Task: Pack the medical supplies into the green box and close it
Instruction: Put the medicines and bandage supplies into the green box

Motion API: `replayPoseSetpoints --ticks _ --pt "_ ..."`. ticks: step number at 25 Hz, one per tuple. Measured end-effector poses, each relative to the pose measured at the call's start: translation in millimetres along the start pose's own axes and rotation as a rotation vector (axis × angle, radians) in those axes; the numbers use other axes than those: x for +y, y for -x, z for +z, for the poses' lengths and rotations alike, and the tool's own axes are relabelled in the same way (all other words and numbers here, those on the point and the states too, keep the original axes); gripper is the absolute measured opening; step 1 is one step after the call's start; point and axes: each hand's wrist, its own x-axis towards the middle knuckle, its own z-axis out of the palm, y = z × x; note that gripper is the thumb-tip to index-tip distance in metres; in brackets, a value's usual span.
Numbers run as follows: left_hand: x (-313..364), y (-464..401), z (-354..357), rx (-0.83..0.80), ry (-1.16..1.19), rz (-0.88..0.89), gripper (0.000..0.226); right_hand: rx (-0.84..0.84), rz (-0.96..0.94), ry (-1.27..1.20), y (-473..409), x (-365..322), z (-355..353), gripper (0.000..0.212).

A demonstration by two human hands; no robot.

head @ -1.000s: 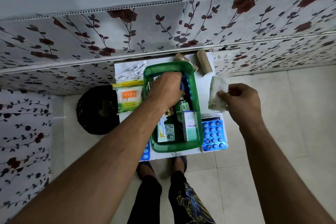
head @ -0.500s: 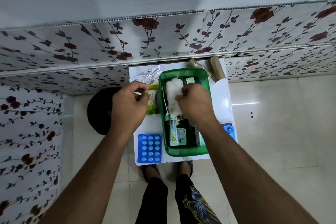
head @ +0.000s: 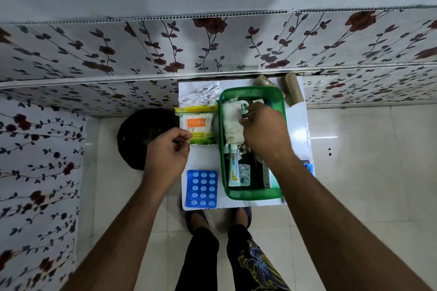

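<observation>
The green box (head: 254, 195) sits open on a small white table (head: 203, 158). Inside it lie a white gauze roll (head: 231, 125), a Dettol bottle (head: 243, 107), an ointment tube (head: 233, 169), blister strips (head: 244, 173) and a small carton (head: 269, 176). My right hand (head: 262, 130) is inside the box, its fingertips pinched at the gauze's right edge beside the bottle. My left hand (head: 168, 149) is left of the box, thumb and forefinger closed at the lower left corner of the cotton swab pack (head: 197, 124). A blue blister pack (head: 202, 188) lies at the table's front left.
A silver foil pack (head: 201, 94) lies behind the swabs. Two brown rolls (head: 292, 88) rest against the floral wall behind the box. Another blue pack (head: 308, 168) peeks out beside my right forearm. A black bin (head: 134, 139) stands on the floor to the left.
My right hand carried the gauze roll from the right into the box and laid it there. My left hand left the box and went to the swab pack's corner.
</observation>
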Motion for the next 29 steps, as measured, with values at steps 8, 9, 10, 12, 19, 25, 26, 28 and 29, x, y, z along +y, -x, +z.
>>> replayPoseSetpoints --ticks 8,9,10,12,19,25,26,28,29 --pt "-35.4 38.0 9.2 -0.298 -0.369 -0.125 0.054 0.073 0.362 0.064 35.5 113.9 -71.6 0.027" --pt "-38.4 42.1 13.8 -0.325 -0.396 -0.128 0.061 -0.069 0.398 0.126 40.4 129.8 -61.5 0.039" --pt "-40.0 45.2 18.4 -0.331 -0.42 -0.118 0.064 -0.176 0.408 0.168 45.9 140.9 -50.9 0.051" --pt "-41.2 48.0 26.2 -0.307 -0.471 -0.072 0.059 -0.213 0.397 0.199 53.1 152.1 -33.1 0.063" --pt "-41.9 42.5 21.3 -0.295 -0.457 -0.031 0.039 -0.069 0.362 0.141 55.6 156.2 -26.7 0.049" --pt "-11.2 34.5 -33.0 -0.357 -0.268 -0.14 0.03 -0.128 0.352 0.009 55.3 152.5 -56.0 0.012" --pt "1.9 33.1 -44.6 -0.333 -0.218 -0.134 0.032 -0.126 0.345 -0.009 55.7 150.6 -61.4 0.01" --pt "33.8 28.2 -56.1 -0.235 -0.055 -0.111 0.03 -0.088 0.342 -0.048 55.4 148.7 -72.7 0.007" --pt "50.7 24.6 -53.2 -0.201 0.04 -0.103 0.027 -0.062 0.343 -0.066 55.4 147.6 -78.3 0.006"
